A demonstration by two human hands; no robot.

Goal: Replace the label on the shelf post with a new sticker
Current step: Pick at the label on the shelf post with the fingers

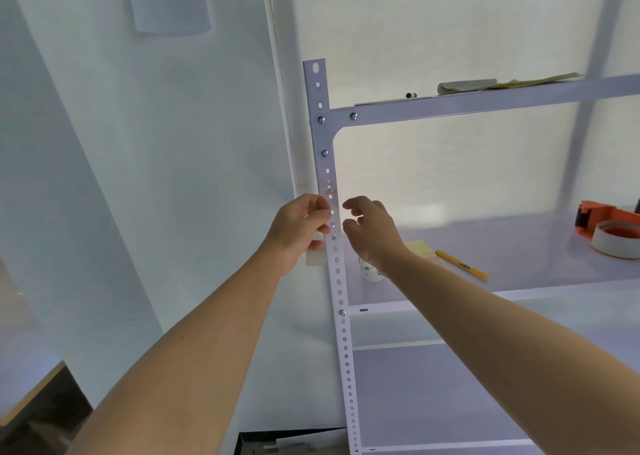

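The label (329, 191) sat on the upright shelf post (337, 274) just above the left hand (298, 226), its grip unclear; the right hand (372, 233) was beside it, slack and empty

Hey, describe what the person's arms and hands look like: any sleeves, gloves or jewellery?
The left forearm and right forearm are bare as far as the frame shows, with no sleeve in view. The left hand and right hand are ungloved; no watch, bracelet or ring shows on either.
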